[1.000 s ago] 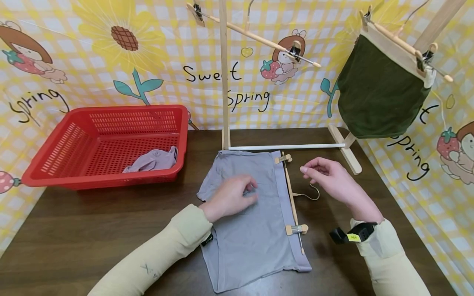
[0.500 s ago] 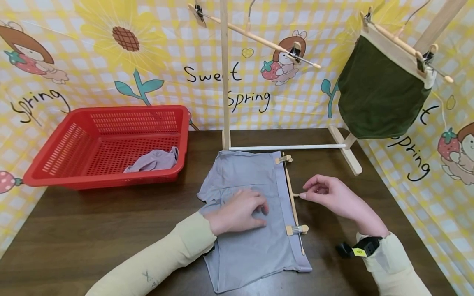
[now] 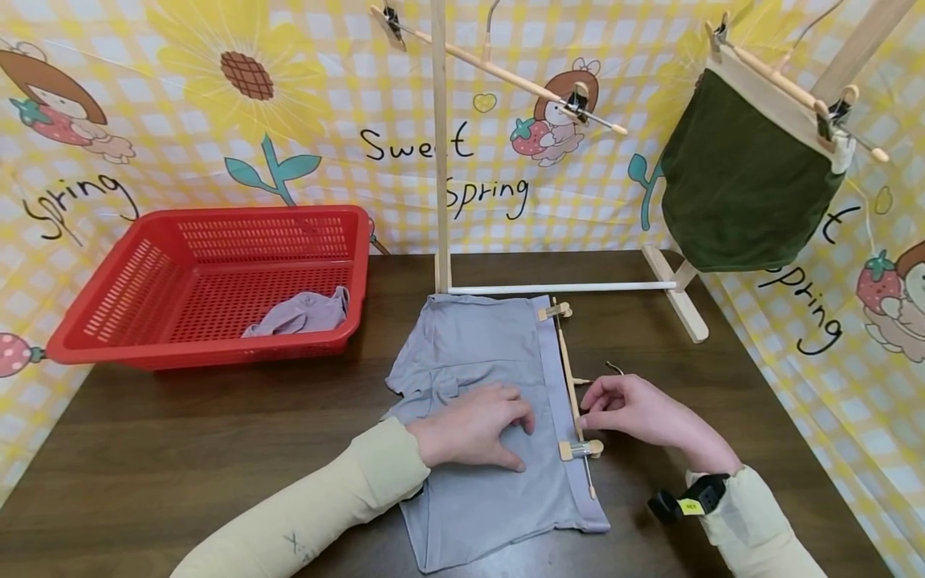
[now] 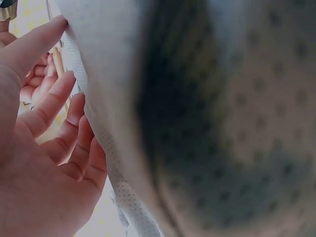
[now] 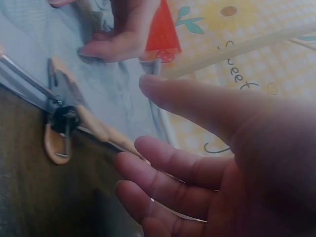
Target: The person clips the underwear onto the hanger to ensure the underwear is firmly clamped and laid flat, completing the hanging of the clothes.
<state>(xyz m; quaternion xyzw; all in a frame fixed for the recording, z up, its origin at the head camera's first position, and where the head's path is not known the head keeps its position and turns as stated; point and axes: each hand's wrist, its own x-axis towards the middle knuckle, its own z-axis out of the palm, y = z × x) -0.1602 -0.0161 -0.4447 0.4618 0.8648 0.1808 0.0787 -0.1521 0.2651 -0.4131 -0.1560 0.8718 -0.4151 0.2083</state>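
Note:
Grey shorts (image 3: 484,337) lie flat on the table, waistband to the right. Two wooden clips of a trouser hanger (image 3: 566,353) grip that waistband, at the far clip (image 3: 554,311) and the near clip (image 3: 581,449). My left hand (image 3: 477,425) rests on the middle of the shorts, fingers relaxed and spread. Beside the hanger bar, just above the near clip, is my right hand (image 3: 639,411). In the right wrist view its thumb and fingers (image 5: 168,163) stand apart, fingertips right at the bar. The hanger's hook is mostly hidden behind this hand.
A red basket (image 3: 202,353) at the left holds a crumpled mauve cloth (image 3: 303,311). Behind the shorts stands a wooden rack (image 3: 442,201) with a white bottom rod (image 3: 564,287). A bare clip hanger (image 3: 499,74) and a dark green garment (image 3: 751,177) hang from it.
My right hand has come down and left, past the hook to the hanger bar near the lower clip. My left hand has slid toward me and right over the shorts.

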